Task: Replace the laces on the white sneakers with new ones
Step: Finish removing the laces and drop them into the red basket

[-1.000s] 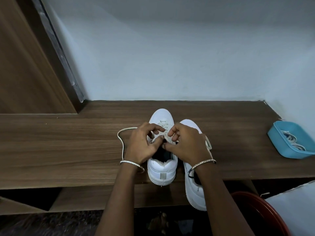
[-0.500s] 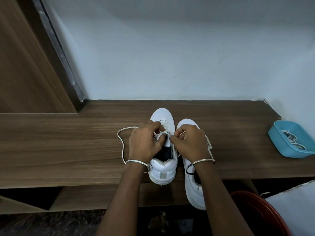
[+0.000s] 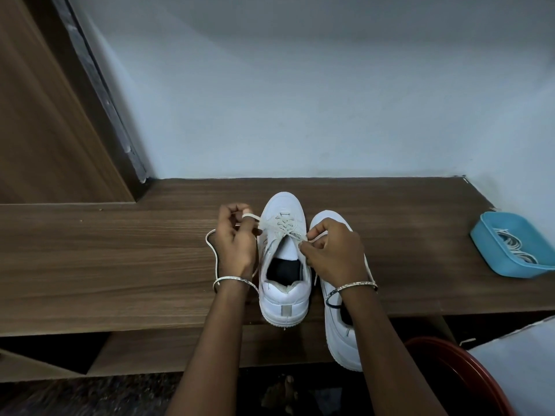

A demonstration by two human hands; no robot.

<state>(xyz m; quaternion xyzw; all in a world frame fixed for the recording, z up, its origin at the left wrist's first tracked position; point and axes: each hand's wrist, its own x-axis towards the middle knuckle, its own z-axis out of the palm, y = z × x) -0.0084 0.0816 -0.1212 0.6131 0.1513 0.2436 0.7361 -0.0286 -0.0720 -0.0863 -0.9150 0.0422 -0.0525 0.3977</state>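
White sneakers (image 3: 283,295) at shelf (image 3: 120,250) edge

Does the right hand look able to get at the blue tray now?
Probably, but not freely: bare wooden shelf lies between the right hand and the blue tray, yet that hand is pinching the lace.

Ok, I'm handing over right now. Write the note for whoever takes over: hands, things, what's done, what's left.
Left hand: grips one end of the lace, looped over a finger, held out to the left.
Right hand: pinches the other end at the top eyelets.
Laced sneaker stands on the wooden shelf; second sneaker is beside it, overhanging the edge. Blue tray at far right holds more laces.
Done: lower eyelets crossed. Old or new lace: cannot tell.
Left: finish this shoe, then the second.
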